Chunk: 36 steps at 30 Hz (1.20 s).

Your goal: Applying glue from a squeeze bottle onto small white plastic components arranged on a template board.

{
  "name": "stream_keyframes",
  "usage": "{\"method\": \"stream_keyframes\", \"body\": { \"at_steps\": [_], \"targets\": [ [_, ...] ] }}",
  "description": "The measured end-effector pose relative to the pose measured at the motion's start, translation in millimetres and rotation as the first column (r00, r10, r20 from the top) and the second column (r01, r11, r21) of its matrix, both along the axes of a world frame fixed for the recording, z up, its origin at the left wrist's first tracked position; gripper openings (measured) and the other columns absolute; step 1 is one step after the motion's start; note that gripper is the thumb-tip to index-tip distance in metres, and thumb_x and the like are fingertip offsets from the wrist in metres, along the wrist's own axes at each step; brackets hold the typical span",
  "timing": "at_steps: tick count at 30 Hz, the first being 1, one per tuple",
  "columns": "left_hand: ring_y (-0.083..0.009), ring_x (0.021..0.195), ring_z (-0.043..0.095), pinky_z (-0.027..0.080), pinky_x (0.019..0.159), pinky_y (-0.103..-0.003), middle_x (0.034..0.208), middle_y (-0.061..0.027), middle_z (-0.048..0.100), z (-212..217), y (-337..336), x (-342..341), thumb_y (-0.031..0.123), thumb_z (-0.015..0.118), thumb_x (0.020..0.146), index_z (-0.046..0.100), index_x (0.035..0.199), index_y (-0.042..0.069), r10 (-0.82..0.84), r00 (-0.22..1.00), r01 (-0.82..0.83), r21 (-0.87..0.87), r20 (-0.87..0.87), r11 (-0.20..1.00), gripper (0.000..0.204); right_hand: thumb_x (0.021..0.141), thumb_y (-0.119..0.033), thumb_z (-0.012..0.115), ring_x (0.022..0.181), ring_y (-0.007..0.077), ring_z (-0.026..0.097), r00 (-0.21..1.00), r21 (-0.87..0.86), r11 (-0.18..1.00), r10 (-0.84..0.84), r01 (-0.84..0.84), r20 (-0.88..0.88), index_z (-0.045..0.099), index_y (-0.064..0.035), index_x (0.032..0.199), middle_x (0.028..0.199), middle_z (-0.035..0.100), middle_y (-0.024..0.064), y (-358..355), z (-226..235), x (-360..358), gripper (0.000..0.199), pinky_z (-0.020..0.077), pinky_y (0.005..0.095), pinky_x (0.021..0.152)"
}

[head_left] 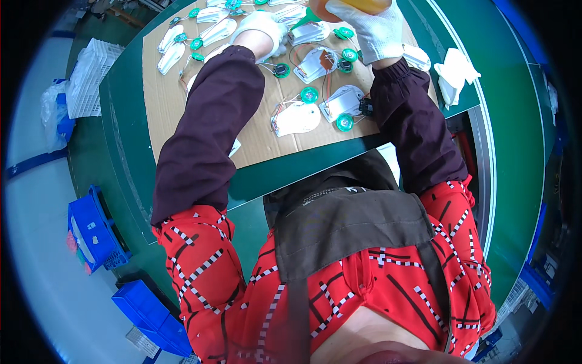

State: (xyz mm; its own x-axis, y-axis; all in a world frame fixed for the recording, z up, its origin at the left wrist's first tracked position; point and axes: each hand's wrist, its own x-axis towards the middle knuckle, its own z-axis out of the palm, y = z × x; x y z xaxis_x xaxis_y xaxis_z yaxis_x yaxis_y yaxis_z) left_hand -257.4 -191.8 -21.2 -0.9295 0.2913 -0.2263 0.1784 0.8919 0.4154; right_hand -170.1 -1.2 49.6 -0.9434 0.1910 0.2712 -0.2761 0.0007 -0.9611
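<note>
Gluing stage at the green desk [130,115].
Right hand [381,27], white-gloved, is clamped on an amber plastic bottle [351,6]; left hand [264,30] curls beside white wired plates [315,64] on brown cardboard [254,136], seemingly awaiting careful nozzle placement.

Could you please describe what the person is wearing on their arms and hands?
Both hands, left and right, wear white knitted gloves. Over each forearm sits a dark maroon sleeve cover with a gathered elastic cuff at the wrist. Above the elbows shows a red top patterned with black lines and black-and-white checked stripes.
</note>
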Motion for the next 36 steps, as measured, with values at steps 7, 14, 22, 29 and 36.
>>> {"method": "stream_keyframes", "body": {
  "at_steps": [7, 14, 22, 29, 36],
  "targets": [
    [-0.0249, 0.086, 0.061, 0.050, 0.075, -0.035, 0.095, -0.0071, 0.064, -10, -3, -7, 0.031, 0.066, 0.070, 0.065, 0.099, 0.018, -0.081, 0.996, 0.080, 0.009, 0.034, 0.997, 0.032, 0.058, -0.006, 0.080, 0.086, 0.0168, 0.058, 0.998, 0.022, 1.000, 0.000, 0.002, -0.067, 0.051, -0.0001, 0.110, 0.097, 0.059, 0.0083, -1, -3, 4, 0.060, 0.0478, 0.0279, 0.077],
    [-0.0247, 0.087, 0.061, 0.050, 0.075, -0.034, 0.098, -0.0066, 0.063, -1, -1, -1, 0.031, 0.066, 0.071, 0.065, 0.100, 0.019, -0.252, 0.962, 0.210, -0.294, -0.110, 0.932, 0.032, 0.059, -0.003, 0.078, 0.088, 0.0168, 0.057, 0.994, -0.145, 0.985, 0.082, -0.092, -0.075, 0.050, -0.0008, 0.111, 0.099, 0.059, 0.0080, 1, -1, 16, 0.059, 0.0478, 0.0286, 0.077],
    [-0.0162, 0.054, 0.058, 0.047, 0.050, -0.026, 0.070, -0.0094, 0.062, 8, 2, 10, 0.015, 0.048, 0.083, 0.060, 0.080, -0.002, -0.240, 0.959, 0.233, -0.063, -0.148, 0.970, 0.020, 0.063, 0.000, 0.074, 0.090, 0.0171, 0.056, 0.980, -0.300, 0.934, 0.180, -0.196, -0.079, 0.050, -0.0016, 0.111, 0.099, 0.058, 0.0069, 10, -9, 12, 0.053, 0.0473, 0.0288, 0.078],
    [-0.0257, 0.089, 0.060, 0.049, 0.077, -0.034, 0.096, -0.0107, 0.063, 2, 3, 3, 0.030, 0.065, 0.072, 0.065, 0.097, 0.013, -0.318, 0.933, 0.249, -0.335, -0.167, 0.909, 0.030, 0.067, -0.004, 0.072, 0.085, 0.0151, 0.055, 0.989, -0.227, 0.964, 0.146, -0.137, 0.021, 0.052, -0.0018, 0.109, 0.096, 0.058, 0.0051, 23, -17, 8, 0.046, 0.0463, 0.0274, 0.074],
    [-0.0131, 0.051, 0.054, 0.042, 0.044, -0.025, 0.064, -0.0065, 0.058, 21, 7, 16, 0.013, 0.054, 0.079, 0.058, 0.081, 0.000, -0.140, 0.987, 0.148, 0.119, -0.079, 0.982, 0.014, 0.077, -0.016, 0.062, 0.088, 0.0175, 0.057, 0.983, -0.534, 0.842, -0.025, -0.077, -0.182, 0.053, -0.0037, 0.102, 0.094, 0.059, 0.0062, 35, 47, 32, 0.029, 0.0471, 0.0303, 0.076]
  ]
}}
